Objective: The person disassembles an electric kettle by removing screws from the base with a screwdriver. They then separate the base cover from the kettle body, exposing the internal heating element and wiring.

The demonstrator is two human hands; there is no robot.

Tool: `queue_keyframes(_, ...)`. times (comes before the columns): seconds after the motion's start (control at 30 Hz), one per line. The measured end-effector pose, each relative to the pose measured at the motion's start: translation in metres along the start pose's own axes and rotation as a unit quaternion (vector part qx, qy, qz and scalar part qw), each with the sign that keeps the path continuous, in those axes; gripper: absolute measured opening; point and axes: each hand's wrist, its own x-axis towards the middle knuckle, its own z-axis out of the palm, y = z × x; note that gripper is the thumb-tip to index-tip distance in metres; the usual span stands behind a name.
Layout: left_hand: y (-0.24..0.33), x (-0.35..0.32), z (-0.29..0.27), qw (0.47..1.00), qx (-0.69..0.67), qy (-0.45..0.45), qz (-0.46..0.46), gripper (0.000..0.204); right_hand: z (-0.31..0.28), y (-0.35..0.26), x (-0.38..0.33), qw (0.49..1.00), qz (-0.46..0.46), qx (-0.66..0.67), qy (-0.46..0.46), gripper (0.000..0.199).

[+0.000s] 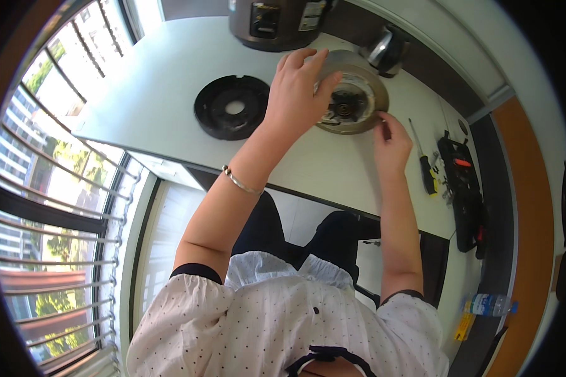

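In front of me a round metal housing lies on the white table, with a pale ring and dark parts inside its hollow. My left hand reaches over its left side, fingers and thumb spread; contact with the rim cannot be made out. With thumb and bent fingers, my right hand pinches the rim at its near right. Just left of my left hand lies a black round plastic cover with a hole in its middle.
A large dark cooker stands at the back, a shiny black appliance beside it. To the right lie a yellow-black screwdriver, small metal bits and a black tool case. A plastic bottle is at lower right; a barred window is left.
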Motion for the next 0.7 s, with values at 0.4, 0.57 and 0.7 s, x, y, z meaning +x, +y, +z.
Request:
queue_keyframes(0.4,-0.006,0.033,0.037,0.998,-0.015,-0.053,0.025,0.021,-0.005,-0.002,0.007,0.996,0.029,0.08,0.004,0.017)
queue_keyframes(0.57,-0.007,0.033,0.052,0.996,0.011,0.006,0.088,0.022,-0.012,0.016,0.02,0.996,0.049,0.07,-0.027,0.018)
queue_keyframes(0.7,-0.008,0.024,0.057,0.995,0.014,0.041,0.093,0.023,-0.014,0.018,0.028,0.96,0.179,0.204,-0.062,0.018)
